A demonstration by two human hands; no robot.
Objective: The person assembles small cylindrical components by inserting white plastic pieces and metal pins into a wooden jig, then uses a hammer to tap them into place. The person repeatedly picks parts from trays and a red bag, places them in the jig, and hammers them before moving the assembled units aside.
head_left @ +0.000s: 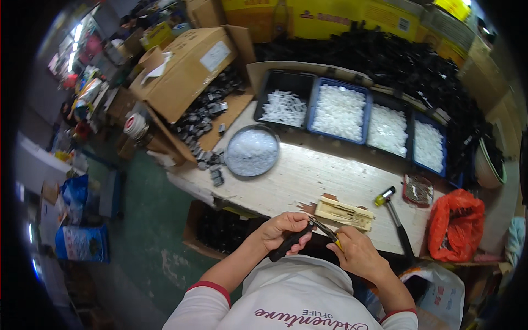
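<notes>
Pliers point(330, 233), yellow-handled, sat clasped in the right hand point(358, 254); the left hand point(279, 230) gripped a black oblong piece point(288, 247) before the table point(258, 193), seemingly light, stiff, best held along its thick body.

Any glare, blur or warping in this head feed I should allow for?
In the head view, the strip lights blow out at upper left; straight edges bend toward its black rim; the blue sack at left looks soft; the yellow-handled pliers in the right hand are recognisable, though tip detail is unclear.
</notes>
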